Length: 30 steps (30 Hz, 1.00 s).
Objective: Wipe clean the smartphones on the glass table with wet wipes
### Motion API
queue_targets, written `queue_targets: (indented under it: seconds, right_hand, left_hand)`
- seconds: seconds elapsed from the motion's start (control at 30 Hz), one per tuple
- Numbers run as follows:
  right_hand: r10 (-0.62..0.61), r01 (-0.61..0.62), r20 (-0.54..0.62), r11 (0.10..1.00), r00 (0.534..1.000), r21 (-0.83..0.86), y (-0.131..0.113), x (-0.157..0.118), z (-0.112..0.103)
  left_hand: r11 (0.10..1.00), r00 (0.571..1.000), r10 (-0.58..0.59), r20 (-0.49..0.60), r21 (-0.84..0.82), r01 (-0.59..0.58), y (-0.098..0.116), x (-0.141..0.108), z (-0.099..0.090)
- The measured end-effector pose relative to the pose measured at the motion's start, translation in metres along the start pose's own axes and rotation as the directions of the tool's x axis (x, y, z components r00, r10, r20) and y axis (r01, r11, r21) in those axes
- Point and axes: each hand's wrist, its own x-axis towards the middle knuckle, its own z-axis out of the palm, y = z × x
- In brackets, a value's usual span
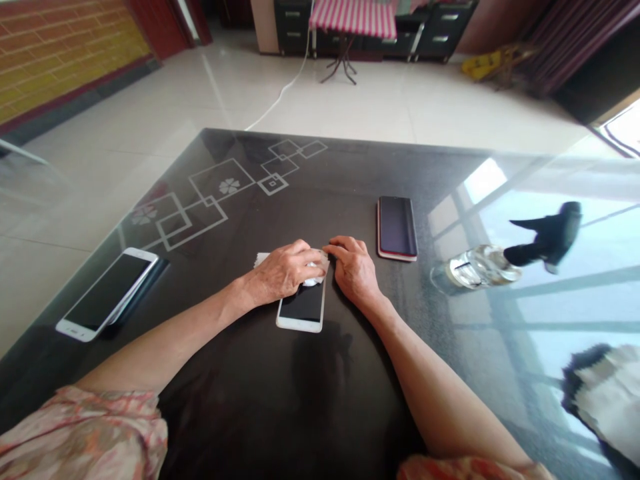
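Observation:
A white phone (pixel 302 311) with a dark screen lies flat on the dark glossy table (pixel 240 393), in front of me. Over its upper part, my left hand (pixel 287 272) is closed on a white cloth (pixel 314 275), pressing it against the screen. Part of the cloth sticks out past the left side of the hand. My right hand (pixel 354 270) rests on the table at the phone's upper right corner, its fingers bent together and the fingertips touching the edge. Whether anything lies beneath those fingers is hidden.
To the left, a white phone (pixel 111 293) lies on a darker item. A red-edged phone (pixel 397 227) sits right of my hands. Further right are a clear spray bottle (pixel 480 267) with a black nozzle and grey-white cloths (pixel 613 393). A striped small table (pixel 354 19) stands beyond.

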Motion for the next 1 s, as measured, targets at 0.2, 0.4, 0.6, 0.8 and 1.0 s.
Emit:
queue_targets:
  seconds: [0.2,0.4,0.6,0.8,1.0]
  right_hand:
    - [0.014,-0.014,0.009,1.000,1.000,0.017,-0.002,0.000,-0.001]
    - [0.020,-0.020,0.004,1.000,1.000,0.010,-0.003,0.000,-0.002]
    - [-0.002,0.002,0.001,1.000,1.000,0.004,-0.003,0.000,-0.003]
    - [-0.001,0.001,-0.008,1.000,1.000,0.010,-0.002,0.000,-0.002]
    - [-0.001,0.003,-0.041,0.999,0.999,0.054,-0.004,0.000,-0.002]
  left_hand:
    - [0.990,0.997,0.049,0.059,-0.134,-0.040,0.033,-0.033,-0.018]
    - [0.982,0.995,0.085,0.061,-0.173,-0.073,0.038,-0.051,-0.025]
    - [0.999,0.998,-0.032,-0.045,-0.038,0.030,-0.010,-0.036,-0.013]
    - [0.989,0.990,-0.136,-0.040,0.050,0.137,-0.020,-0.031,-0.013]
    - [0.972,0.973,-0.231,-0.018,0.032,0.232,-0.016,-0.033,-0.014]
